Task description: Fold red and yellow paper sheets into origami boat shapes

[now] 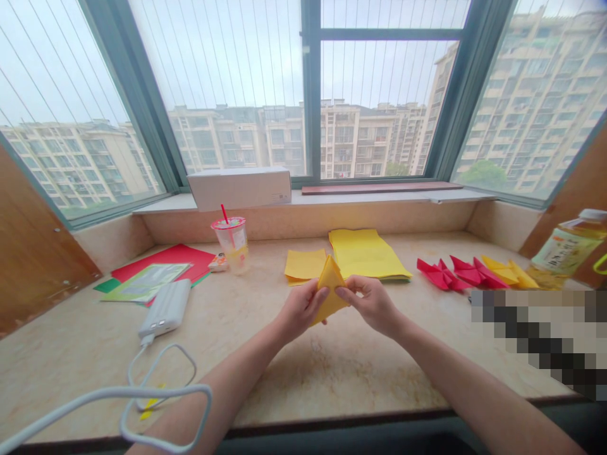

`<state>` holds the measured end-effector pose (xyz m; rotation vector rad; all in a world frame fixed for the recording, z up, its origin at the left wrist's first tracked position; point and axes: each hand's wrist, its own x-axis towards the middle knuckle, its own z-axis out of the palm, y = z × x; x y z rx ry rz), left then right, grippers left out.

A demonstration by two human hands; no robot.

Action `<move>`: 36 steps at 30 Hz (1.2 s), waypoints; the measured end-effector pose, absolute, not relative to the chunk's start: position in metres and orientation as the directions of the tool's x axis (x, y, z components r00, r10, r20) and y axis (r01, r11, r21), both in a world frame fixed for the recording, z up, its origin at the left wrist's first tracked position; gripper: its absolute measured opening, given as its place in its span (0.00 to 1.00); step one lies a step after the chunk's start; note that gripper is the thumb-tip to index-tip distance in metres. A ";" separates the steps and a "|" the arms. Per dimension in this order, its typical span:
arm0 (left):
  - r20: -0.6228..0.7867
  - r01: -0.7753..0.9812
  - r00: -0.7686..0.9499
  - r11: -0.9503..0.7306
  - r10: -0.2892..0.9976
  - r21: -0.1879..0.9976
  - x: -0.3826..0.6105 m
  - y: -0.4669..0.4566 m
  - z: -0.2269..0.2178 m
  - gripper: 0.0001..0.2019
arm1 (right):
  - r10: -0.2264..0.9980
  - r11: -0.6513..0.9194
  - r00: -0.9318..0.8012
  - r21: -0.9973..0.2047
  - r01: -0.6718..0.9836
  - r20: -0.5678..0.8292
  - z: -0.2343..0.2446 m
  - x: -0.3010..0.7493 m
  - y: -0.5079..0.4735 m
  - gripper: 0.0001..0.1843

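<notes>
Between my hands, a little above the counter, is a folded piece of yellow paper [331,282] with its point upward. My left hand [303,306] pinches its left side, the thumb lying on the front. From the right, my right hand [370,304] grips the other edge between thumb and fingers. Just behind lie a smaller orange-yellow sheet [303,265] and a stack of bright yellow paper [372,253]. To the right stand folded paper shapes: two red ones [441,274] and a yellow one [509,272].
A white power bank [165,306] with a looping white cable [165,392] lies at left, near red sheets [165,260]. A plastic cup with a straw [231,243] stands behind. At far right is a drink bottle [566,249]; a white box [240,188] rests on the sill.
</notes>
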<state>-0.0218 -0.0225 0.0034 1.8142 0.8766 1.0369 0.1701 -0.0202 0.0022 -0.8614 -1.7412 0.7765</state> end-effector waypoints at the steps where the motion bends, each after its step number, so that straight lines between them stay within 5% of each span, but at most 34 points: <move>1: 0.318 0.169 0.396 -0.409 0.861 0.897 -0.022 -0.022 0.003 0.18 | 0.832 0.550 -0.224 -0.811 0.199 0.508 0.002 0.169 -0.021 0.16; 7: 0.586 0.374 0.181 -0.607 0.790 0.702 -0.021 -0.020 0.005 0.18 | 0.769 0.628 -0.145 -0.694 0.351 0.623 0.001 0.168 -0.020 0.13; 11: 0.663 0.455 0.109 -0.630 0.741 0.630 -0.023 -0.019 0.007 0.09 | 0.733 0.656 -0.140 -0.639 0.401 0.665 0.000 0.167 -0.022 0.11; 22: 0.406 0.356 0.162 -0.437 0.899 0.826 -0.025 -0.015 0.004 0.16 | 0.784 0.621 -0.226 -0.715 0.323 0.579 -0.008 0.164 -0.021 0.15; 25: 0.274 0.192 0.256 -0.327 0.927 0.925 -0.026 -0.013 0.002 0.18 | 0.792 0.603 -0.265 -0.772 0.199 0.550 -0.007 0.166 -0.018 0.20; 30: 0.273 -0.126 0.525 -0.244 0.806 0.962 -0.025 -0.018 0.008 0.19 | 0.873 0.420 -0.240 -0.904 -0.073 0.425 -0.001 0.169 -0.014 0.25; 36: 0.287 -0.173 0.615 -0.229 0.735 0.958 -0.028 -0.023 0.016 0.22 | 0.825 0.213 -0.506 -0.968 -0.134 0.251 0.011 0.172 -0.021 0.28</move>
